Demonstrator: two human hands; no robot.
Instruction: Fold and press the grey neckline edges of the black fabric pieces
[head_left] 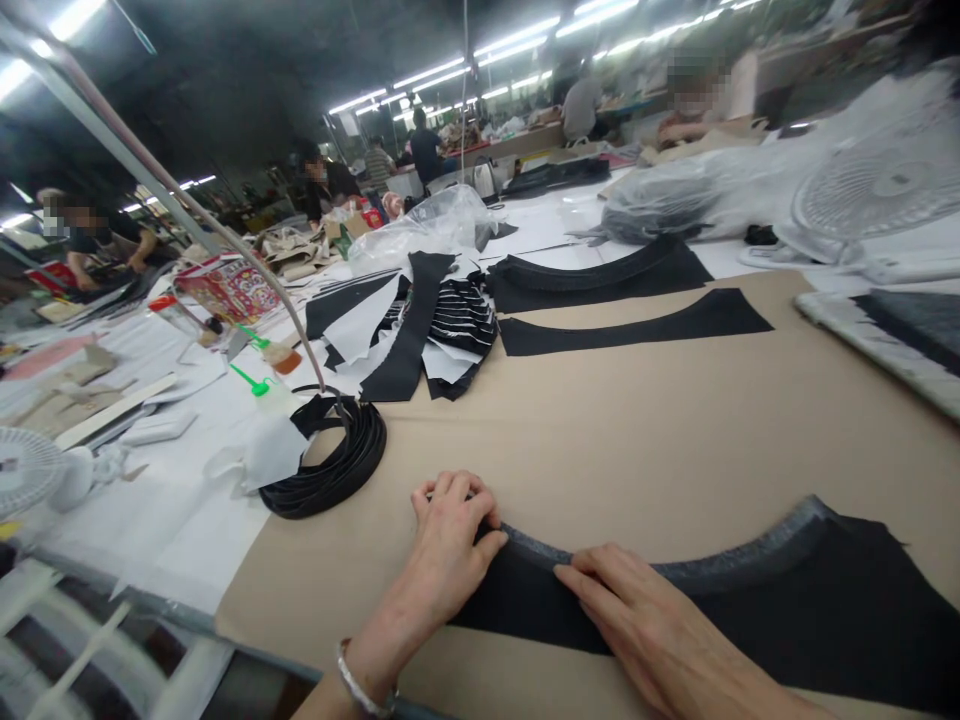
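Note:
A long black fabric piece [810,600] lies on the brown paper sheet [675,440] in front of me. A greyish strip [739,560] runs along its curved upper edge. My left hand [454,545], with a silver bangle at the wrist, has its fingers curled over the left end of that edge, closed on the fabric. Just to the right, my right hand [637,605] pinches the same edge between thumb and fingers. The fabric under both hands is partly hidden.
Beyond lie a curved black piece [637,325] and a pile of black and white cut pieces [457,320]. A coil of black strip [352,465] is at left, near green-capped bottles [277,355]. Fans [885,180] stand at both sides. Several people sit farther back.

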